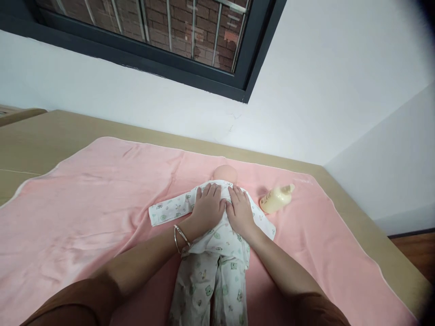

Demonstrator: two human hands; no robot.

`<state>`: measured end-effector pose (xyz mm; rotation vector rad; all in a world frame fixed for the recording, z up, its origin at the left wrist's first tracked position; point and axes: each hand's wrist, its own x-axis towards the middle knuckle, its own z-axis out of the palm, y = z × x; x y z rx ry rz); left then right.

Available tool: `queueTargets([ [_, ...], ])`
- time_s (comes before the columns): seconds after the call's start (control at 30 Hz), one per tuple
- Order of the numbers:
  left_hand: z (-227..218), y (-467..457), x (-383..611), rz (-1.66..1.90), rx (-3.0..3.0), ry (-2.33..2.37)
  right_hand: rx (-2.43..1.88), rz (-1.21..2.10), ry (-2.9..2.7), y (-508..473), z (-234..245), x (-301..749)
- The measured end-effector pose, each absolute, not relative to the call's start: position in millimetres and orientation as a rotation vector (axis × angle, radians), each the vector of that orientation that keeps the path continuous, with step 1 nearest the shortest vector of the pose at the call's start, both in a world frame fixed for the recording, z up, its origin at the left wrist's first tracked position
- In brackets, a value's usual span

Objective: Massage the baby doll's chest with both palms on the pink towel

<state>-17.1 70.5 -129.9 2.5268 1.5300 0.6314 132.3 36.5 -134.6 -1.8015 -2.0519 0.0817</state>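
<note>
A baby doll (225,174), its smooth round head pointing away from me, lies stretched out on a pink blanket (136,167). It is dressed in a white printed top (220,240) and matching trousers (197,280). Flat on the upper left part of the top rests my left hand (209,206), fingers extended. My right hand (240,212) lies flat beside it on the right part, the thumbs close together. Neither hand grips anything. One sleeve (171,210) reaches out to the left; the other is partly behind my right hand. The doll's face is not visible.
A pale yellow pump bottle (277,199) is on the blanket, right of the doll. Under the blanket is a light wooden tabletop (68,127), set against a white wall (288,113). A dark-framed window (238,81) with bars is above.
</note>
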Motion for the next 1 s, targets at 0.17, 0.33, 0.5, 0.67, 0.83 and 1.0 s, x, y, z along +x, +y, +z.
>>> queueTargets([
  [0.17,-128,69,-17,0.623,2.543,1.532,-1.797,0.069,-2.055,35,-135,133],
  [0.33,-126,68,-17,0.606,2.541,1.525,-1.802,0.075,-2.047,35,-134,132],
  [0.5,-127,68,-16,0.630,2.546,1.520,-1.793,0.078,-2.059,36,-133,133],
  [0.67,-123,70,-19,0.659,2.513,1.476,-1.773,0.118,-2.074,34,-125,137],
  [0.83,-126,80,-25,0.954,2.319,1.341,-1.551,-0.074,-2.043,18,-117,131],
  [1.0,-140,84,-24,1.276,2.155,1.152,-1.580,0.050,-2.265,12,-114,120],
])
